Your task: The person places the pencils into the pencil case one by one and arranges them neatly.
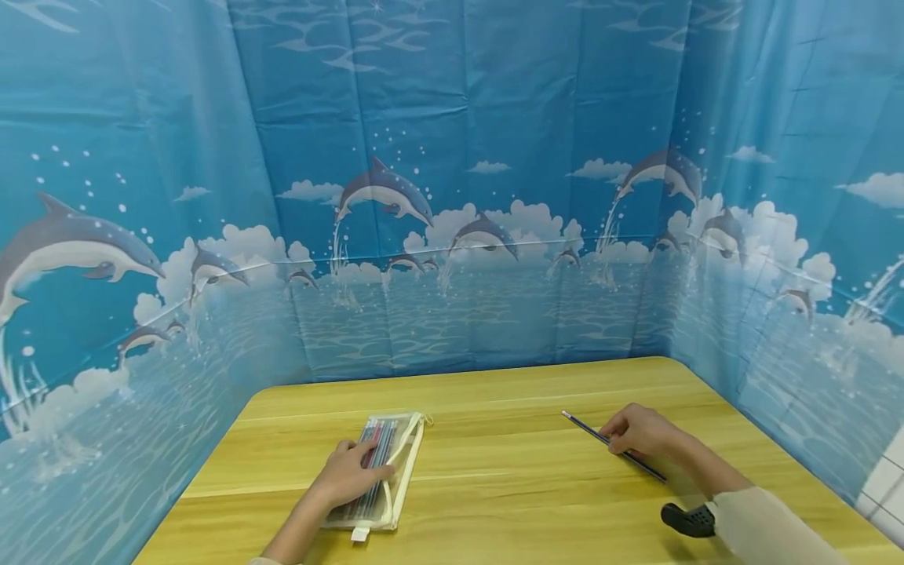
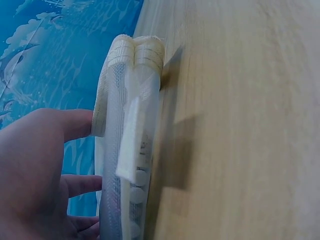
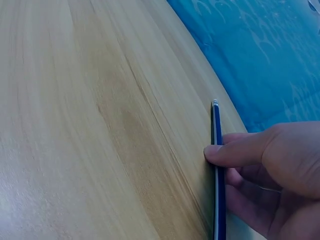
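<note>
On the left part of the table lies a translucent mesh pencil case with a cream zip edge. Several pencils show through its mesh, dark ones and a reddish one. My left hand rests on top of the case with fingers spread. In the left wrist view, the thumb and fingertips touch the upper face of the case. Over on the right, my right hand pinches a dark blue pencil between thumb and fingers. The pencil has a pale end pointing away from me, close over the tabletop.
The yellow wood-grain table has rounded far corners. A blue curtain printed with dolphins encloses its back and sides. A black strap-like piece sits at my right wrist. White tiles show at the far right edge.
</note>
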